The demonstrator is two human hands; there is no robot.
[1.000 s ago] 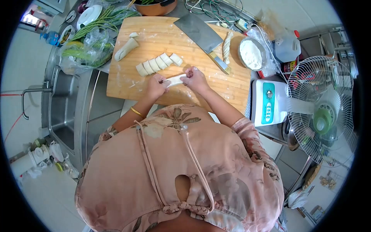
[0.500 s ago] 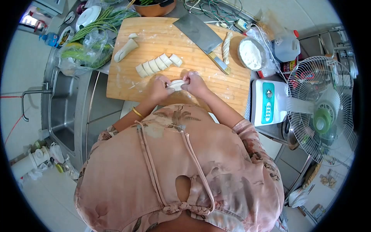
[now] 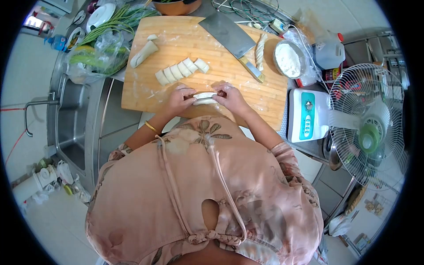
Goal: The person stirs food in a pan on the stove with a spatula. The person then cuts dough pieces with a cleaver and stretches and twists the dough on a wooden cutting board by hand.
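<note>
Between my two hands, near the front edge of the wooden board [image 3: 154, 99], is a strip of white dough [image 3: 205, 98] with a lengthwise crease. My left hand [image 3: 179, 99] pinches its left end, and my right hand [image 3: 231, 99] pinches the right end. Just beyond lies a row of cut dough pieces [image 3: 176, 72]. A thicker dough roll [image 3: 144, 54] with a small piece beside it rests at the board's upper left. The cleaver [image 3: 229, 36] lies flat at the upper right, beside a twisted dough strand [image 3: 260, 52].
A bowl of flour [image 3: 288, 60] sits on the board's right edge. Right of the board stand a white scale-like appliance [image 3: 308, 115] and a fan [image 3: 369, 128]. Bagged vegetables [image 3: 99, 55] are at the left, above the sink [image 3: 73, 123]. An orange pot [image 3: 177, 8] stands behind.
The dough between my hands was a single stretched strip; now it shows two ridges with a crease. My hands have moved slightly apart since half a second ago.
</note>
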